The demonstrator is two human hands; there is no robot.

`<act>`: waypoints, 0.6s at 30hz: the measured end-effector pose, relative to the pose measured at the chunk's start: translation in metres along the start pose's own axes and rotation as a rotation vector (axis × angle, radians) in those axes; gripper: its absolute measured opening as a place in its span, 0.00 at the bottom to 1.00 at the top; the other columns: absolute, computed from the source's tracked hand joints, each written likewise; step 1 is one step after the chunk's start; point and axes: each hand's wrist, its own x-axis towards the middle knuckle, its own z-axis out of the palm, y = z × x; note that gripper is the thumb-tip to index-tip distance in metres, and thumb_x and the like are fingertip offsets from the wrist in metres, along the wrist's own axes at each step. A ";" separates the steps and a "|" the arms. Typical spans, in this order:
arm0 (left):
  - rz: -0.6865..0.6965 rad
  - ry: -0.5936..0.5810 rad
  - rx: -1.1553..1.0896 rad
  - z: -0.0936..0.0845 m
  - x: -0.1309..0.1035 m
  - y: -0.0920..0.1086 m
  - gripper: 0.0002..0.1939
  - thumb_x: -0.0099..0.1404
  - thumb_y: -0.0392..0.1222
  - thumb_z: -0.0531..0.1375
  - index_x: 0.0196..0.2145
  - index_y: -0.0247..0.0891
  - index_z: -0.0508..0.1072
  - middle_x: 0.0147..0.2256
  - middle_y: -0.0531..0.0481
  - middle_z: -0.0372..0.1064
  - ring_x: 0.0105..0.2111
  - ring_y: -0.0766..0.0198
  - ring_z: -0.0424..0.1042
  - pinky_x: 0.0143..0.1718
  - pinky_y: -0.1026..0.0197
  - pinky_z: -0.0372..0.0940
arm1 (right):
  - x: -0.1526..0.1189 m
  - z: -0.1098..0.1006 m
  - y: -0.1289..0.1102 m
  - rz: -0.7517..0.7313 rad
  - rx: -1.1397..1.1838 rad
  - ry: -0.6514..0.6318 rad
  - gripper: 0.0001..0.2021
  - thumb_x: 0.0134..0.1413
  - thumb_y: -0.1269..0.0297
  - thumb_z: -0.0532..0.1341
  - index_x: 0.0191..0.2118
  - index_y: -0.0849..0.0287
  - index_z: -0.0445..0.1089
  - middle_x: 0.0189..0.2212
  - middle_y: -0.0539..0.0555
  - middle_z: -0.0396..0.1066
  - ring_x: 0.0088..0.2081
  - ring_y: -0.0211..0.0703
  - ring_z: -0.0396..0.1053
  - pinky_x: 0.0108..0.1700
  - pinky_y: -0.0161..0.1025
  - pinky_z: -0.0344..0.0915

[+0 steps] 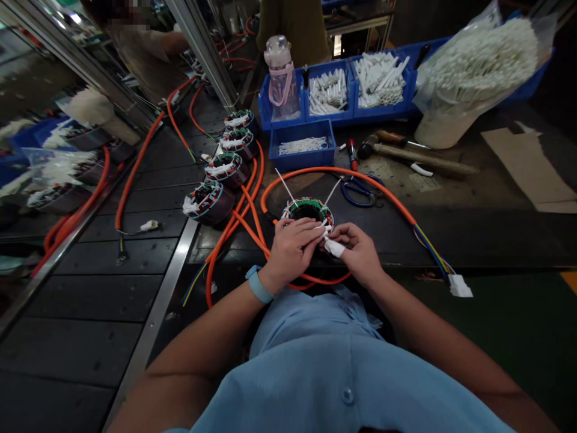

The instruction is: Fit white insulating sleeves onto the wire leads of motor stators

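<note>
One dark, flat-topped workbench (478, 237) is spanning the centre and right of the frame; a black slatted conveyor (90, 294) is filling the left. At upper centre and right, a row of blue plastic bins (333, 122) is holding white pieces. A thick, rubbery orange cable (396, 195) is arching across the centre. Left of centre, four dark-walled, ring-shaped coil units (225, 170) are standing in a line. The left hand (293, 246), fingers together, is lying over the near rim of a green-topped, ring-shaped coil unit (311, 204) at frame centre. The right hand (363, 255) is drawing its fingers narrowly together beside that rim; a crumpled white wrapping (334, 248) is showing at its fingertips, though the view is not revealing whether either hand is gripping anything. Two thin white strips (285, 185) are rising from the unit.
</note>
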 end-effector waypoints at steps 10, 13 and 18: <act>0.034 0.038 -0.006 0.002 0.000 -0.002 0.10 0.65 0.35 0.56 0.43 0.40 0.74 0.44 0.48 0.74 0.48 0.60 0.70 0.49 0.52 0.56 | 0.005 0.004 -0.004 0.109 0.044 0.029 0.18 0.31 0.61 0.72 0.28 0.57 0.64 0.23 0.46 0.70 0.27 0.38 0.71 0.33 0.36 0.70; 0.038 0.035 -0.008 0.002 0.000 -0.002 0.10 0.65 0.35 0.56 0.43 0.40 0.74 0.44 0.48 0.74 0.48 0.60 0.70 0.49 0.53 0.56 | 0.014 0.005 -0.008 0.166 0.051 0.010 0.19 0.29 0.60 0.72 0.26 0.57 0.62 0.23 0.46 0.69 0.25 0.38 0.70 0.28 0.35 0.69; 0.037 0.038 0.000 0.001 0.001 -0.001 0.10 0.65 0.35 0.56 0.43 0.40 0.74 0.43 0.48 0.74 0.48 0.60 0.70 0.49 0.52 0.56 | -0.003 -0.003 -0.006 0.063 0.062 -0.059 0.19 0.33 0.59 0.71 0.29 0.56 0.61 0.26 0.48 0.72 0.31 0.41 0.73 0.39 0.39 0.69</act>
